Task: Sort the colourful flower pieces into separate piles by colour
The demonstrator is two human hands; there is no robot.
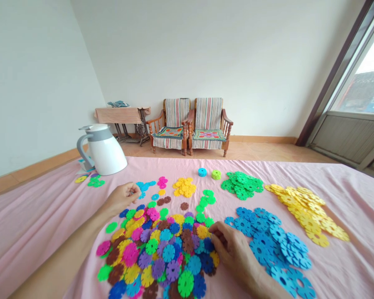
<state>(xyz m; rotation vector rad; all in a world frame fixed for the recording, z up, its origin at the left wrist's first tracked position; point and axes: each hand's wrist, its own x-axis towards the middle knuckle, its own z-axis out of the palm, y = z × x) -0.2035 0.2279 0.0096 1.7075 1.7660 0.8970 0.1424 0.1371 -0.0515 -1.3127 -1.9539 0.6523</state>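
A mixed heap of coloured plastic snowflake discs (162, 249) lies on the pink cloth (34, 224) in front of me. My left hand (122, 198) rests at the heap's upper left edge, fingers curled together near light blue discs (145, 186); what it holds is hidden. My right hand (233, 249) lies at the heap's right edge, fingers bent and pinching at discs there. Sorted piles sit to the right: blue (271, 245), yellow (308, 211) and green (243, 185).
A white jug (103, 149) stands at the back left with a few discs beside it. A small yellow pile (183, 187) and two short disc stacks, blue (202, 172) and green (216, 174), lie farther back. Two wooden armchairs (190, 124) and a small table stand by the wall.
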